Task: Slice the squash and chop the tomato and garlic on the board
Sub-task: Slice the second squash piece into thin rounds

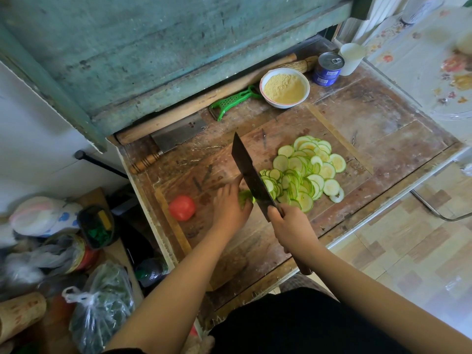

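Observation:
On the worn wooden board my left hand presses down on the last green stub of squash. My right hand grips the handle of a dark cleaver, whose blade stands against the stub's right side. A heap of thin squash slices fans out to the right of the blade. A whole red tomato lies on the board left of my left hand. I see no garlic.
A second cleaver, a rolling pin and a green peeler lie behind the board. A bowl of yellow meal, a tin can and a white cup stand at the back right. Bags and jars crowd the floor at left.

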Demonstrator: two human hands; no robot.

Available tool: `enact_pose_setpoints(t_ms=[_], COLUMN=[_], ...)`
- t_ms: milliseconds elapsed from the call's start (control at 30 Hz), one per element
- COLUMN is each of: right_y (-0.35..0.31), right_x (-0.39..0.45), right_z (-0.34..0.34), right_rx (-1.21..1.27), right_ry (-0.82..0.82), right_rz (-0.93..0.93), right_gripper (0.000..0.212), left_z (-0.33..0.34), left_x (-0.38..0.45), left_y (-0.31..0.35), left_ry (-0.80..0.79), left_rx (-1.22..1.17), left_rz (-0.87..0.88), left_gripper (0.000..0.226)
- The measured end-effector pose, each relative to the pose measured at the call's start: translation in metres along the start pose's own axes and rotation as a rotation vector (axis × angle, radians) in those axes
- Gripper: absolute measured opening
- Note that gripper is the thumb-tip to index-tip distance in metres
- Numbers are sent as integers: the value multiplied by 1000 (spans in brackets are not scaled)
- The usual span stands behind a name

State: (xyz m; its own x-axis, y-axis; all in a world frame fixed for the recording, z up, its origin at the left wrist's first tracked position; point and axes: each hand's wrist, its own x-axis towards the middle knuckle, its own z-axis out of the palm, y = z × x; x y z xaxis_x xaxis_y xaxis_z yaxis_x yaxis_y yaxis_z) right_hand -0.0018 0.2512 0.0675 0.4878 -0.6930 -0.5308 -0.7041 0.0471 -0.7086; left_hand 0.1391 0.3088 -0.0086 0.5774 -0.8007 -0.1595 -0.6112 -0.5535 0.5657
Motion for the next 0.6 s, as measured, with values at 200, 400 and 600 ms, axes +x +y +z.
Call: enact_pose_setpoints(t_ms=[200,400,600], right_y=[0,6,8], right_x=[0,8,13], right_z=[1,7,13], right_rx=[8,-17,-18], right_ry=[-17,-19,3], right_rz=[14,44,43], right_gripper=[33,27,30], left_z=[1,2,0], left_x=[1,1,-1], left_y=[0,3,0], left_ry=[11,18,13], left_rx=[-23,-4,1], left_rz=[9,20,12], left_gripper=[65,66,65])
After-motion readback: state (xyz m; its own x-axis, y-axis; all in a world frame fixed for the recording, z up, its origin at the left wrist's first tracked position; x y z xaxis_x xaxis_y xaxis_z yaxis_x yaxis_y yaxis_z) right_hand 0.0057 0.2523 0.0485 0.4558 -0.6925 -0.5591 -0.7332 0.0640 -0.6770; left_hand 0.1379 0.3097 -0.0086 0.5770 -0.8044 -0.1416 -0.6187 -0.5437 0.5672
